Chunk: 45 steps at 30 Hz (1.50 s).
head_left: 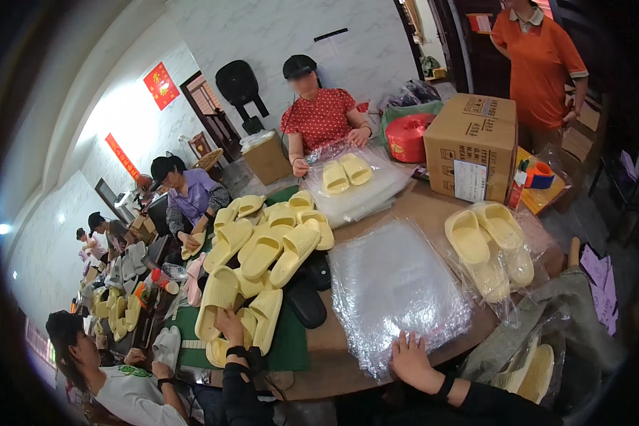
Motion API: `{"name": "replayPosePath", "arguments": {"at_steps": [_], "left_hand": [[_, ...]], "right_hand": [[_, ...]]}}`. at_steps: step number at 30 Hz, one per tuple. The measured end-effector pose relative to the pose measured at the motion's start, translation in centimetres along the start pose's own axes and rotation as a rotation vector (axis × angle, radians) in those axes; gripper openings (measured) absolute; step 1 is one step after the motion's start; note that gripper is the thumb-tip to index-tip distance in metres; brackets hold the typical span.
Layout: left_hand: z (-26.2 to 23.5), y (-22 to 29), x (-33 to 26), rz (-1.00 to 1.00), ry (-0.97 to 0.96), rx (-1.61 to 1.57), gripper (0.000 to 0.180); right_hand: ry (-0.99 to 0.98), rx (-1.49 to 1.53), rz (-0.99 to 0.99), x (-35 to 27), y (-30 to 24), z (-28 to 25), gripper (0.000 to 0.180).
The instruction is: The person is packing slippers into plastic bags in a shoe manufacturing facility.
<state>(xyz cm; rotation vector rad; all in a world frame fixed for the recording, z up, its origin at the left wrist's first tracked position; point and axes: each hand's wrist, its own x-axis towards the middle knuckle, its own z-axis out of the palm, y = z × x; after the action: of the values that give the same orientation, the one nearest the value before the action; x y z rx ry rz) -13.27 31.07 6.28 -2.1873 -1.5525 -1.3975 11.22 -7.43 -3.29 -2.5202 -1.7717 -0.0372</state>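
The table (433,206) is a long brown work surface, crowded from end to end. In front of the person lies a thick stack of clear plastic bags (394,284), and to its left a big heap of pale yellow slippers (263,248) spreads over a green mat (291,348). A cardboard box (471,145) stands on the far right side, with a red spool (408,136) beside it. Bagged pairs of slippers (491,248) sit to the right of the stack. Other people sit along the far and left sides handling slippers of their own, and one in an orange shirt stands behind the box.

Judging from this layout, the step in hand looks like picking one slipper from the heap while a bag is readied. The next move would seem to call for lifting the top bag's edge free of the slippery stack and opening its mouth, which needs fingertip work rather than a flat palm.

The left hand (228,325) reaches forward from the lower edge, wrist in a dark strap, fingers up against the near slipper (266,319) of the heap; whether they are closed round it or only touching it I cannot tell. The right hand (410,358) lies flat, fingers spread apart, pressing on the near edge of the stack of bags, gripping nothing
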Motion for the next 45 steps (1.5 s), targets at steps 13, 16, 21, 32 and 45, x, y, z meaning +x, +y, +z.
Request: {"name": "replayPosePath", "arguments": {"at_steps": [13, 16, 21, 32, 45], "left_hand": [[-2.8, 11.6, 3.6, 0.135, 0.193, -0.598, 0.031], [-4.2, 16.9, 1.9, 0.206, 0.197, -0.649, 0.030], [-7.4, 25.8, -4.3, 0.001, -0.193, -0.983, 0.025], [-3.4, 24.8, -14.2, 0.502, -1.152, -0.645, 0.055], [-14.3, 28.7, -9.4, 0.843, -0.635, -0.720, 0.031]], "right_hand": [[0.051, -0.015, 0.026, -0.3, -0.5, -0.1, 0.058], [0.050, 0.002, 0.023, -0.2, -0.4, -0.1, 0.058], [0.088, -0.009, 0.046, -0.2, -0.1, -0.3, 0.059], [0.038, 0.056, 0.036, -0.2, -0.5, -1.2, 0.058], [-0.015, -0.029, 0.019, 0.0, -0.4, -0.4, 0.061]]}}
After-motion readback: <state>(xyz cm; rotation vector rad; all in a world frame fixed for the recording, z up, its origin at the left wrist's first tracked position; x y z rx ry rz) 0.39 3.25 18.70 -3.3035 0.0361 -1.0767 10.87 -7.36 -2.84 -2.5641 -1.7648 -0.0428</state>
